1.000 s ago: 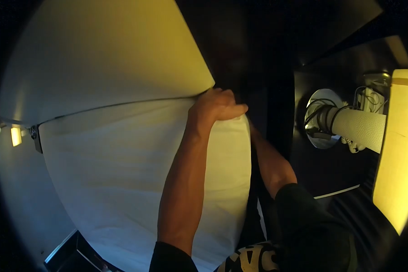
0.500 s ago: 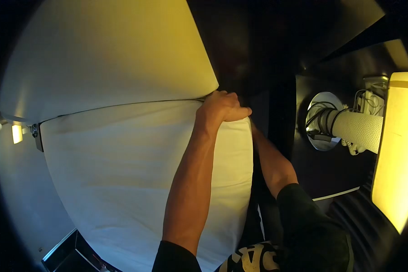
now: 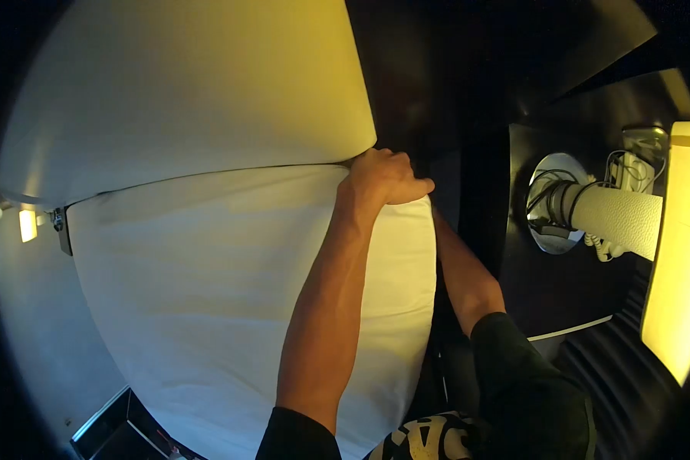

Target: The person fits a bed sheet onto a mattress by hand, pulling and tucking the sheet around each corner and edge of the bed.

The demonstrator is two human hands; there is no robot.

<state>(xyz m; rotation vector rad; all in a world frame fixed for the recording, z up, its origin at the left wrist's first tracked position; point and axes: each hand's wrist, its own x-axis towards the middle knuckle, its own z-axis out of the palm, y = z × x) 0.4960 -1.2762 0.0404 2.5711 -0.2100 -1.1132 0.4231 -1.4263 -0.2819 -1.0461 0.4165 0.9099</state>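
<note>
At the lower margin of the head view I see 2 dark sleeves [image 3: 514, 376] and a patterned shirt front [image 3: 425, 438]. Just ahead lies the white mattress [image 3: 207, 307], spread across the middle and beneath the left forearm [image 3: 322, 322]. Its far edge climbs gently from left to right; its right side points away from the wearer to a rounded corner. The near end is cut off, so I cannot tell its long axis. The surface is warm cream above, bluish below, with shallow creases. I see the left hand [image 3: 383, 176] gripping the far right corner, fingers curled tight, thumb extended right. The right forearm [image 3: 468, 268] passes behind the mattress's right side; its fingers are hidden, their state unknown to me. Beyond the far edge stands a smooth pale panel [image 3: 192, 84].
</note>
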